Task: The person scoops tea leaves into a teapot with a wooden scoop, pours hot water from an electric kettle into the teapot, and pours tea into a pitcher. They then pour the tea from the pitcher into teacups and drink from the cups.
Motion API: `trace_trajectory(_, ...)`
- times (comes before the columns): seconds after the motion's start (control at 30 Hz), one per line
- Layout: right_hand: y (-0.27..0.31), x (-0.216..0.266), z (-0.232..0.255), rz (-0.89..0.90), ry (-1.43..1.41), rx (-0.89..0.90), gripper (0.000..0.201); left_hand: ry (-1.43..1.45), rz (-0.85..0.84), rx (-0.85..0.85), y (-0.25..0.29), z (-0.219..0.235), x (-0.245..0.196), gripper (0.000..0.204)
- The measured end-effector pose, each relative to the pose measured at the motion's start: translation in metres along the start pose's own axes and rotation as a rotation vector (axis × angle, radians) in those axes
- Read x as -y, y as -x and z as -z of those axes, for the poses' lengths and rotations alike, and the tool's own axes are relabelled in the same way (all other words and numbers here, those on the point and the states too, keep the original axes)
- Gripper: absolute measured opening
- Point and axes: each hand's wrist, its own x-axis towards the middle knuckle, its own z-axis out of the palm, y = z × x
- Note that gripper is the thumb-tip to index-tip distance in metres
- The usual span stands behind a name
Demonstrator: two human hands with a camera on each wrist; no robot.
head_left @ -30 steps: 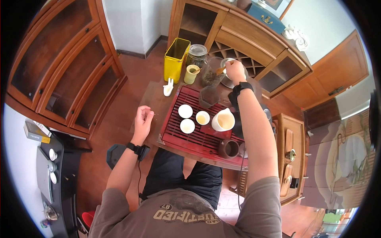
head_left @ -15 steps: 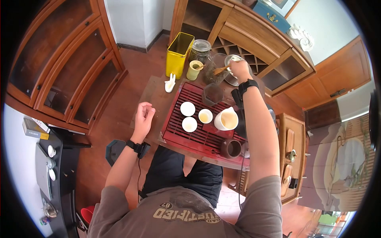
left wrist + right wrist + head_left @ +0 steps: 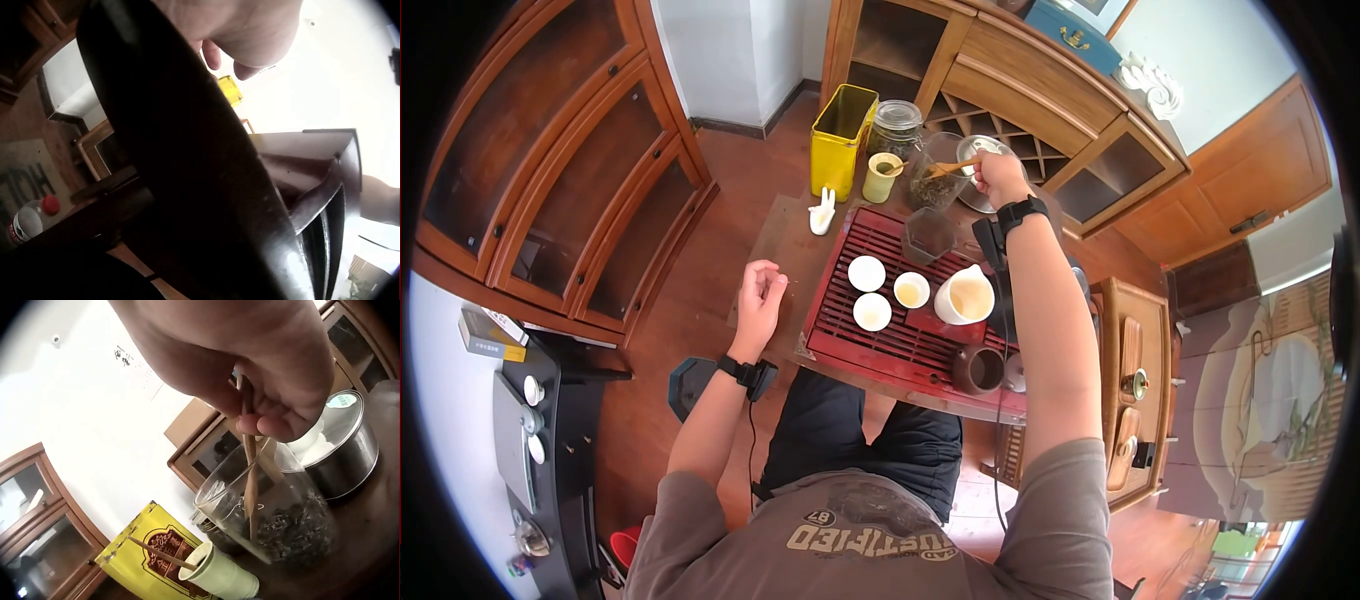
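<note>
My right hand [image 3: 1000, 180] grips the handle of a wooden scoop [image 3: 953, 166], fingers curled round it. Its lower end reaches inside a clear glass jar [image 3: 234, 469], close to the dark dried tea leaves [image 3: 297, 531] at the bottom. A round metal tin [image 3: 350, 459] with a clear top stands beside the jar. My left hand [image 3: 760, 300] hangs by the table's left side with fingers loosely curled, holding nothing. Only part of that hand shows in the left wrist view, past a large dark shape.
The red slatted tea tray [image 3: 840, 340] bears white cups [image 3: 866, 273], a white pitcher [image 3: 966, 297] and a brown clay pot [image 3: 978, 370]. A yellow tin [image 3: 837, 150], a lidded jar [image 3: 897, 125], a pale green tool holder [image 3: 881, 180] and a white rabbit-like figurine [image 3: 823, 215] stand behind.
The scoop has swung leftward and lies further over the jar, with more of its length showing out of my right hand. My left hand has kept its place.
</note>
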Motion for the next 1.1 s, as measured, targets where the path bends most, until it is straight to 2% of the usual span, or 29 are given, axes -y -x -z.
trace_trajectory(0.07, 0.002, 0.002, 0.003, -0.077, -0.11, -0.048, 0.027, 0.01, 0.002, 0.0, 0.0, 0.0, 0.0, 0.018)
trace_trajectory(0.27, 0.016, 0.008, 0.01, -0.153, -0.336, -0.06, 0.021, 0.03, -0.004, 0.004, 0.0, 0.0, 0.003, 0.017)
trace_trajectory(0.57, 0.014, 0.003, 0.015, -0.249, -0.501, -0.092, 0.025, 0.02, -0.004, 0.004, 0.0, 0.001, 0.004, 0.017)
trace_trajectory(0.7, 0.016, 0.003, 0.017, -0.269, -0.556, -0.106, 0.024, 0.026, -0.015, 0.008, -0.001, 0.001, 0.006, 0.017)
trace_trajectory(0.87, 0.004, -0.004, 0.021, -0.231, -0.605, -0.207, 0.024, 0.018, -0.018, 0.006, 0.0, 0.001, 0.005, 0.016)
trace_trajectory(1.1, -0.004, -0.01, 0.028, -0.23, -0.669, -0.195, 0.022, -0.01, -0.006, 0.001, 0.0, 0.0, 0.003, 0.016)
